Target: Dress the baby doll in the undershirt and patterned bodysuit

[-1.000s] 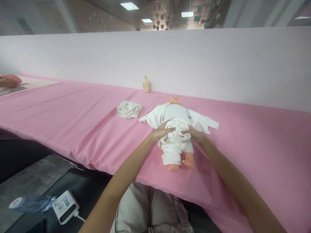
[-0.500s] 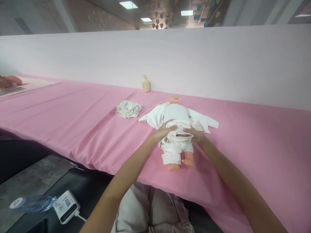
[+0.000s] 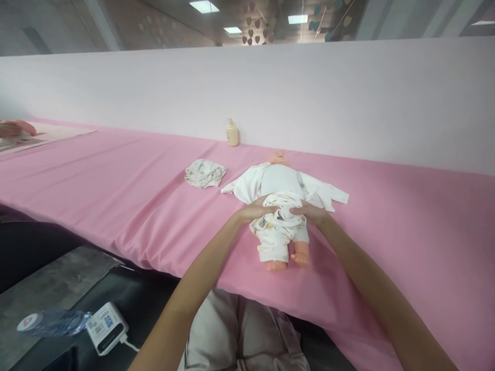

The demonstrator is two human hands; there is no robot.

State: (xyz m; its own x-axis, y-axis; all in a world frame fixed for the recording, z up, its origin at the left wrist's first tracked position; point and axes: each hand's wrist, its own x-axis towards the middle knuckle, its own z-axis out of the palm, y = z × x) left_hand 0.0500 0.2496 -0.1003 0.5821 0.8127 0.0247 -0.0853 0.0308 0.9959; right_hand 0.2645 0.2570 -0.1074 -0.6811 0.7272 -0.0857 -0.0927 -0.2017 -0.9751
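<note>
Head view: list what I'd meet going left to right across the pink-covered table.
Pale mat → bundled patterned cloth → pump bottle → left hand → bunched white garment → right hand.

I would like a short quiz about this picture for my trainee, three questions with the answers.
1. True or false: the pump bottle stands upright on the pink sheet.
2. What do the left hand and the right hand both hold?
A) the pump bottle
B) the white garment bunched at the doll's hips
C) the crumpled cloth
3. How many bare feet of the doll are showing?

Key: 1. true; 2. B; 3. two.
</note>
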